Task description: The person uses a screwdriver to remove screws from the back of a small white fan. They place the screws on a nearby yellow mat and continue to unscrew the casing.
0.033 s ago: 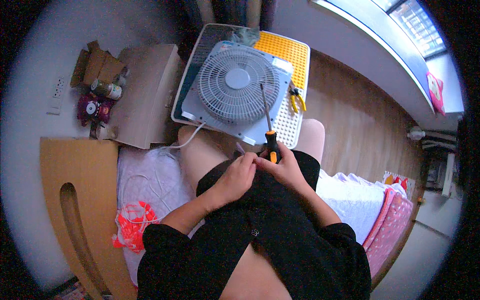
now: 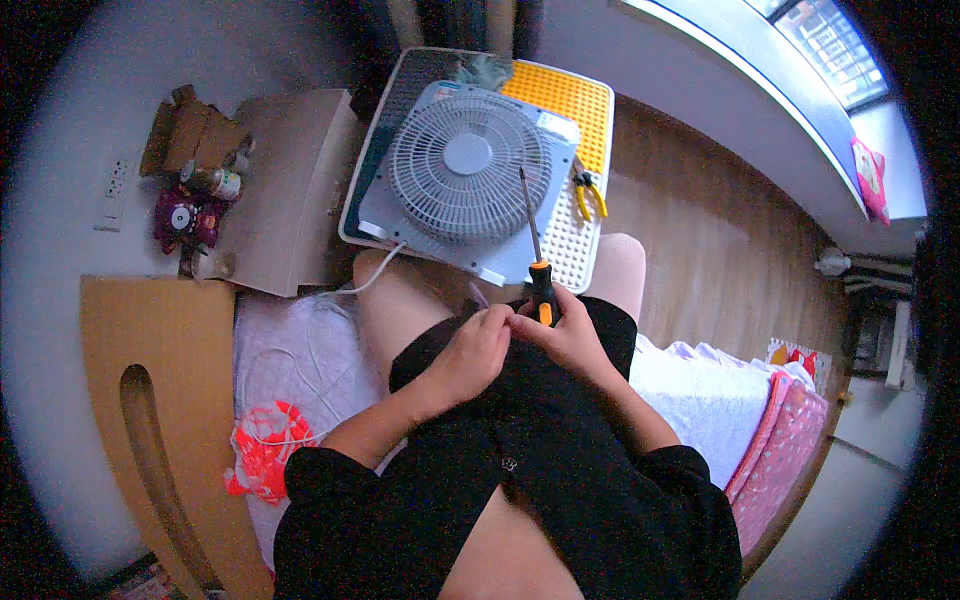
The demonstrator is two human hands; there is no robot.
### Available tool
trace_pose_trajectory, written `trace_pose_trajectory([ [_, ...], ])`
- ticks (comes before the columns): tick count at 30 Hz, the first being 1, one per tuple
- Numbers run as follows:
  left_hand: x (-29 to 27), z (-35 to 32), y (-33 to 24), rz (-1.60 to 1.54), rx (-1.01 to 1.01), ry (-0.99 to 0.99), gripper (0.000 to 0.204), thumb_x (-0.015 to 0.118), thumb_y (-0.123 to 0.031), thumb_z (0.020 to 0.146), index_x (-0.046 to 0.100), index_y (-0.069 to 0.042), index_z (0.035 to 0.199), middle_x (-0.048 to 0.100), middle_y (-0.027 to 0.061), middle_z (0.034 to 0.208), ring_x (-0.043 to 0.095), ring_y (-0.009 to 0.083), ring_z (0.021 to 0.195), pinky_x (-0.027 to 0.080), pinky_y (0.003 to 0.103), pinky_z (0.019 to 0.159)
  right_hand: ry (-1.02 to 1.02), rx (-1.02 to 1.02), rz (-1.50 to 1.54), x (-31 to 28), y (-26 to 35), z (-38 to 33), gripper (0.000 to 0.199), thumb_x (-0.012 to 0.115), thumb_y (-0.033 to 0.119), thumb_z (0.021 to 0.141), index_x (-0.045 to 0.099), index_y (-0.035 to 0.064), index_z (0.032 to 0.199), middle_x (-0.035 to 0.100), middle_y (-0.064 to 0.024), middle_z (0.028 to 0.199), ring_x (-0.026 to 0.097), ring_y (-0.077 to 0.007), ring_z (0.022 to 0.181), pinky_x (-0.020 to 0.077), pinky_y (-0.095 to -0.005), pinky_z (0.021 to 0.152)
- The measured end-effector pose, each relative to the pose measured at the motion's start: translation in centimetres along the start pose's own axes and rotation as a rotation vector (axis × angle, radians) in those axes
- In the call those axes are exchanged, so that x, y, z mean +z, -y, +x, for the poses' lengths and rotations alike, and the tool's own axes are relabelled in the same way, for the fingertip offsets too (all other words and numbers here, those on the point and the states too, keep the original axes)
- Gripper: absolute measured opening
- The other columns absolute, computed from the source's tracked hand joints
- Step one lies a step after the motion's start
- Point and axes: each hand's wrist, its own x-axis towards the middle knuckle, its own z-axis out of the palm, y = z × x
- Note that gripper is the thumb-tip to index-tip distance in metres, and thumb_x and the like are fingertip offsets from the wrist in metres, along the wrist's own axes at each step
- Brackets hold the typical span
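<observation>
Over the lap, right hand [image 2: 572,335] gripped orange-black screwdriver [image 2: 536,262], shaft up toward box fan [image 2: 468,180] lying nearby; left hand [image 2: 478,350] fingers pinched at handle — advisable to steady tip w/ both hands before driving.

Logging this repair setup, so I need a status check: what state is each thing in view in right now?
White box fan: lying flat, grille up, cord attached.
Long screwdriver with black-and-orange handle: held by the right hand, tip over the fan.
Left hand: fingers meeting the right hand, contents hidden.
Yellow-handled pliers: lying unused on the mat.
Yellow-and-white perforated mat: flat under the fan.
</observation>
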Motion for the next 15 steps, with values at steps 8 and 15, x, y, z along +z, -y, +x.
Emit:
trace_pose_trajectory([
  [8,4.6,-1.6,-1.6,-0.265,-0.145,0.048,0.011,0.043,-0.007,0.087,0.044,-0.002,0.097,0.053,0.0093,0.076,0.054,0.0236,0.070,0.043,0.032,0.062,-0.004,0.021,0.211,-2.9,-3.0,-4.1,0.027,0.068,0.015,0.071,0.053,0.0007,0.089,0.061,-0.0063,0.080,0.058,-0.0120,0.073,0.0466,-0.0255,0.066],
  [15,5.2,-1.7,0.2,-1.468,-0.648,0.136,0.020,0.039,-0.017,0.089,0.051,-0.002,0.084,0.054,0.0044,0.080,0.048,0.0140,0.074,0.040,0.027,0.070,-0.024,-0.030,0.361,-3.3,-2.3,-5.0,0.022,0.065,0.010,0.074,0.051,0.0011,0.087,0.061,-0.0054,0.078,0.059,-0.0115,0.072,0.0468,-0.0244,0.065],
])
